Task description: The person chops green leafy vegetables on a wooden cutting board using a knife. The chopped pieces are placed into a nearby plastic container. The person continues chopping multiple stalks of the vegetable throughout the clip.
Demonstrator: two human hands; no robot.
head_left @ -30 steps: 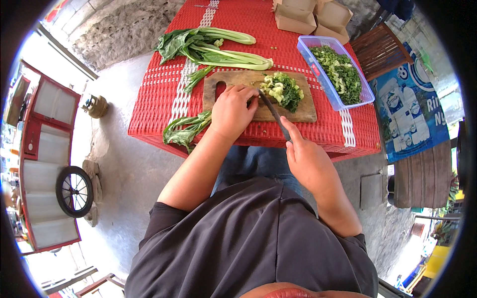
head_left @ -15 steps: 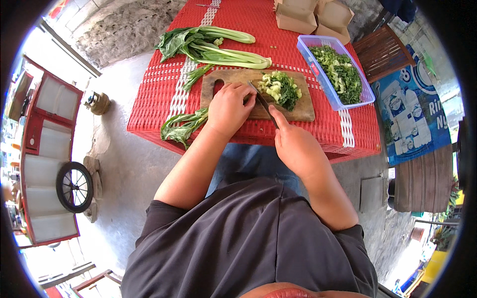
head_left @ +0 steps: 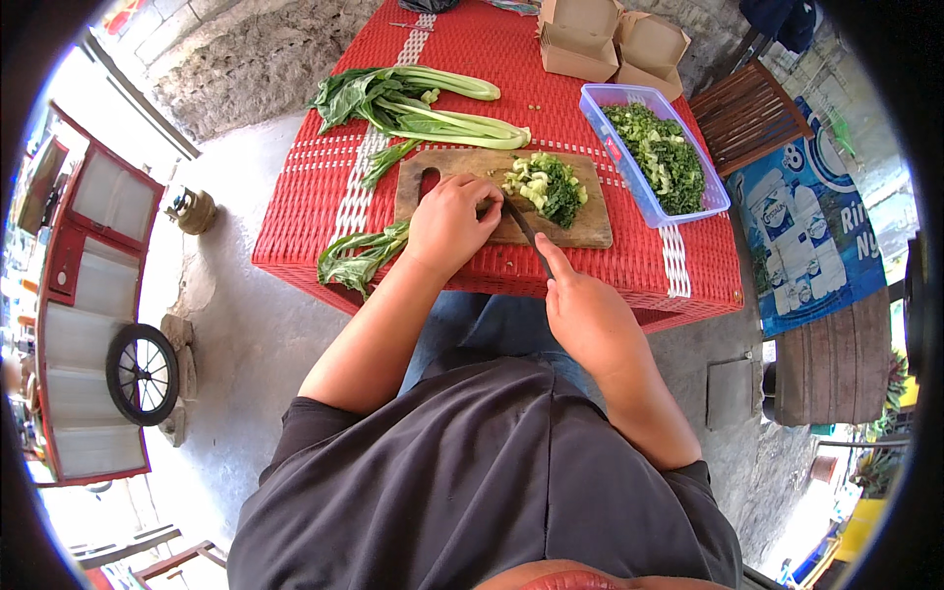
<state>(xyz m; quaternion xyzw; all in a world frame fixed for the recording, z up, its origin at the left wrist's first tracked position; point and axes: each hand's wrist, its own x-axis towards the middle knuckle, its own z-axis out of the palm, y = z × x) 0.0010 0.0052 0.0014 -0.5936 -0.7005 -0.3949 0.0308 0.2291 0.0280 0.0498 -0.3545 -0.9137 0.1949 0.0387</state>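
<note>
My left hand [head_left: 450, 224] is closed over a stalk of leafy greens at the left part of the wooden cutting board [head_left: 598, 224]. Leaves of these greens [head_left: 359, 258] trail out past my left wrist onto the table. In my right hand [head_left: 592, 313] is a kitchen knife [head_left: 529, 230], its dark blade slanting up to the left fingertips, the forefinger stretched along its top. Right of the blade lies a pile of chopped greens [head_left: 559, 195], pale stem pieces and dark leaf. My left fingers hide most of the stalk.
Whole leafy greens [head_left: 433, 118] lie beyond the board on the red woven table [head_left: 315, 211]. To the right stands a clear bluish plastic container [head_left: 612, 149] full of chopped greens. Open brown cardboard boxes [head_left: 580, 61] sit at the far edge, near a wooden chair [head_left: 752, 118].
The whole view has shifted slightly, bringing a dark item into sight at the table's far edge. Both hands keep their grips, and the knife stays close against the left fingertips.
</note>
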